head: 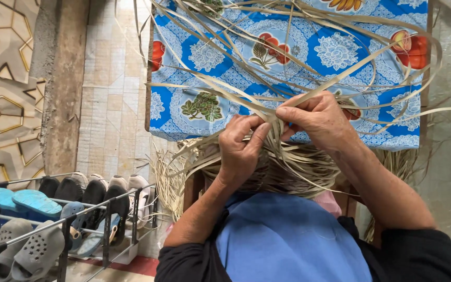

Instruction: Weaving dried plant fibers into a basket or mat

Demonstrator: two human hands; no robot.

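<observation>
Over the lap, against the blue flowered cloth (204,62), the left hand (241,149) and right hand (319,117) pinch pale straw strips (283,156) tight — a brittle strand could snap or slip, loosening the half-woven bundle.

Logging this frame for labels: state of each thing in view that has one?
Left hand: closed, pinching strips against the woven piece.
Right hand: closed, gripping strips where they cross.
Strips: loose, long, fanned out over the cloth, ends free.
Woven piece: partly woven, on the lap, under both hands.
Cloth: spread flat, edge hanging.
Shoe rack: loaded with shoes and sandals.
</observation>
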